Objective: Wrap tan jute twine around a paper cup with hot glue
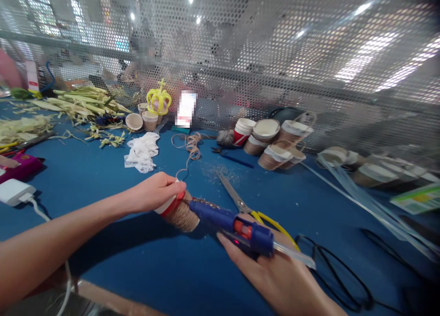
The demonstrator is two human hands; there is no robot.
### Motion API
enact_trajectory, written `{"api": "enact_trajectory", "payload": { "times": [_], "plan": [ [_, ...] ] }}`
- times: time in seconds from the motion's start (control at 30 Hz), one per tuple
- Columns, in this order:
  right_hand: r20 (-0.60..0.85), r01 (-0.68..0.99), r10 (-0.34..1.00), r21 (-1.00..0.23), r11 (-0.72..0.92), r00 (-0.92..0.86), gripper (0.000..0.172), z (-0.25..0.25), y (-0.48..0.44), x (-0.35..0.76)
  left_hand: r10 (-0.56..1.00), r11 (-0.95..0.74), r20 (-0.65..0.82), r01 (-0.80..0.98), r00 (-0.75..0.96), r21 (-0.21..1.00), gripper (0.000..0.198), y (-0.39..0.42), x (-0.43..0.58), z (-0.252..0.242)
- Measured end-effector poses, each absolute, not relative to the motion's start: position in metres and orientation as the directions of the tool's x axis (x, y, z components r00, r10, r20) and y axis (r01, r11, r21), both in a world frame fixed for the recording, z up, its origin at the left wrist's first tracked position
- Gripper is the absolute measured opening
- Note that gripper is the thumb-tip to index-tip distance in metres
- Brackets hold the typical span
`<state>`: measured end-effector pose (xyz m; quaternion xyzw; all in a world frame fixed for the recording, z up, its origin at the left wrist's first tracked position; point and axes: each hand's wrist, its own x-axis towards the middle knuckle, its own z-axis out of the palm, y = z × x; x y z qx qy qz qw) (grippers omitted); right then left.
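My left hand (156, 192) is closed round a paper cup (178, 210) lying on its side, red and white at the rim and wrapped in brown twine lower down. My right hand (275, 275) grips a blue glue gun (233, 224) with an orange trigger; its nozzle touches the cup's twine near the rim. A clear glue stick (295, 256) sticks out of the gun's back. Twine (190, 146) runs from the cup to a loose coil further back.
Scissors with yellow handles (240, 201) lie just behind the gun. Several twine-wrapped cups (275, 146) lie at the back, with a white cloth (142, 151), a yellow crown (158, 98), green leaves (82, 103), and a black cable (337, 270). A perforated metal screen (309, 55) closes the far side.
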<state>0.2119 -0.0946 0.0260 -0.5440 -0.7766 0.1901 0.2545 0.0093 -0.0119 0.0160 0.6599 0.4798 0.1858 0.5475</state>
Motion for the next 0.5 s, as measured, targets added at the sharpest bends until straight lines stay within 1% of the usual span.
{"api": "enact_trajectory", "payload": {
  "times": [0.07, 0.13, 0.2, 0.3, 0.5],
  "plan": [
    [0.178, 0.750, 0.942, -0.571, 0.333, -0.284, 0.016, 0.026, -0.094, 0.212, 0.843, 0.056, -0.271, 0.426, 0.464, 0.903, 0.031, -0.012, 0.009, 0.016],
    [0.200, 0.748, 0.943, -0.574, 0.333, -0.266, 0.015, 0.024, -0.094, 0.211, 0.844, 0.055, -0.263, 0.413, 0.468, 0.909, 0.030, -0.012, 0.009, 0.016],
    [0.223, 0.746, 0.941, -0.573, 0.339, -0.256, 0.013, 0.022, -0.095, 0.210, 0.834, 0.069, -0.273, 0.400, 0.479, 0.914, 0.031, -0.012, 0.008, 0.015],
    [0.218, 0.763, 0.936, -0.542, 0.353, -0.278, 0.014, 0.019, -0.096, 0.211, 0.815, 0.085, -0.290, 0.392, 0.501, 0.916, 0.034, -0.012, 0.007, 0.015],
    [0.215, 0.781, 0.930, -0.504, 0.368, -0.299, 0.012, 0.015, -0.099, 0.212, 0.820, 0.044, -0.263, 0.401, 0.509, 0.915, 0.035, -0.012, 0.007, 0.016]
  ]
}}
